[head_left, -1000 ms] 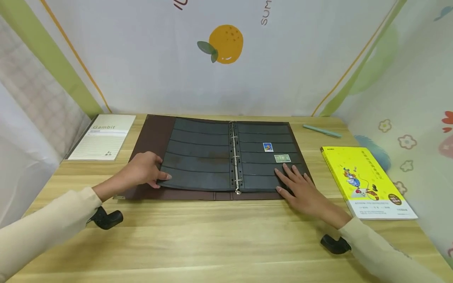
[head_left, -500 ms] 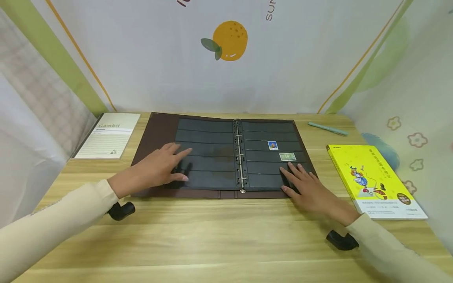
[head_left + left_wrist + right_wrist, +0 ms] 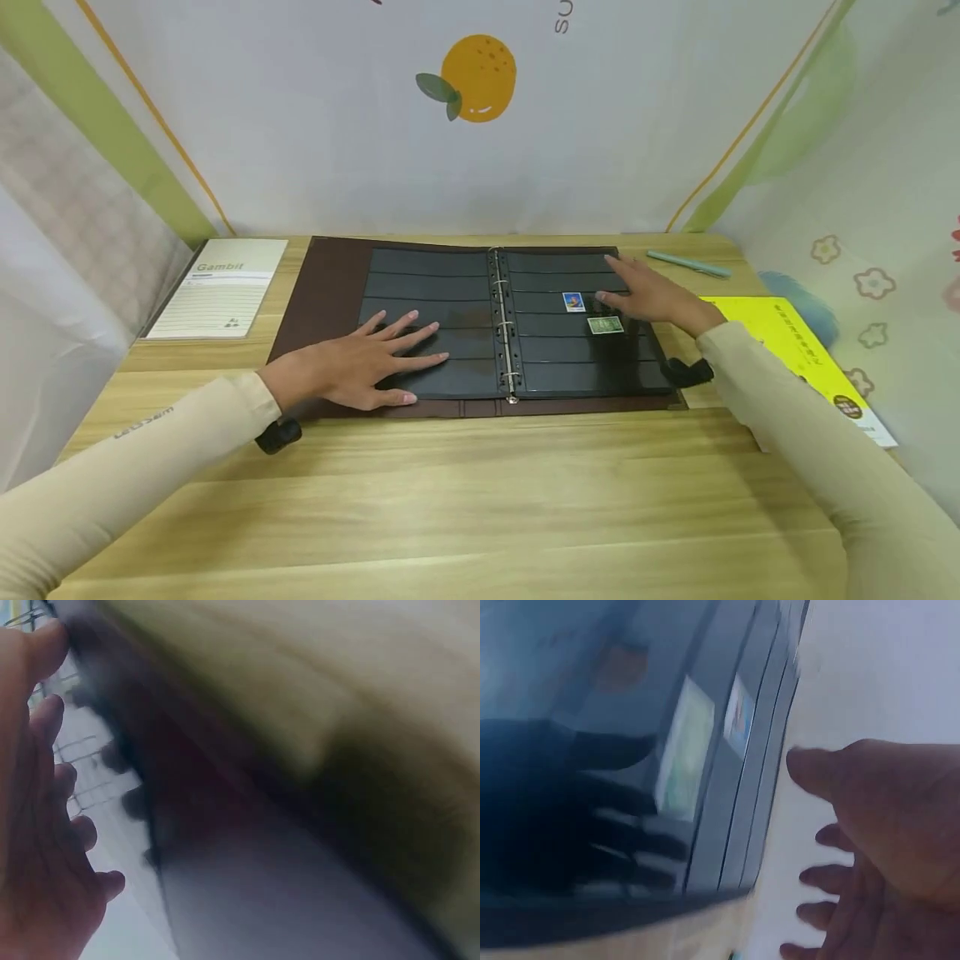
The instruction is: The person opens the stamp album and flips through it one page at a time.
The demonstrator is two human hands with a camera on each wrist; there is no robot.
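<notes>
My left hand [image 3: 360, 367] lies flat on the left page of the stamp album [image 3: 480, 325], with the fingers straight and spread, pressing the dark sheet down. It holds nothing. My right hand [image 3: 648, 293] is over the upper part of the right page, fingers stretched and a little apart, near the outer edge; I cannot tell if the fingertips touch the sheet or only hover just above it. The two hands are well apart, one on each side of the metal rings [image 3: 504, 325].

The album is open in the middle of the wooden desk [image 3: 465, 500], brown cover below, black pocket sheets above. In the right page sit two stamps: a blue stamp [image 3: 573, 302] and, one row lower, a green stamp [image 3: 605, 325], both just beside my right hand.

I judge the album to be rather heavy and stiff in the cover, but the plastic sheets look thin, glossy and flexible, so they may slip under the fingers. A sheet is best taken at its free outer edge, not near the rings. The stamps are small, light and fragile; I would touch them only by the edge.

Around the album are a Gambit notepad [image 3: 221, 287] on the left, a green pen [image 3: 688, 264] at the back right, and a yellow book [image 3: 806, 350] partly under my right sleeve.
</notes>
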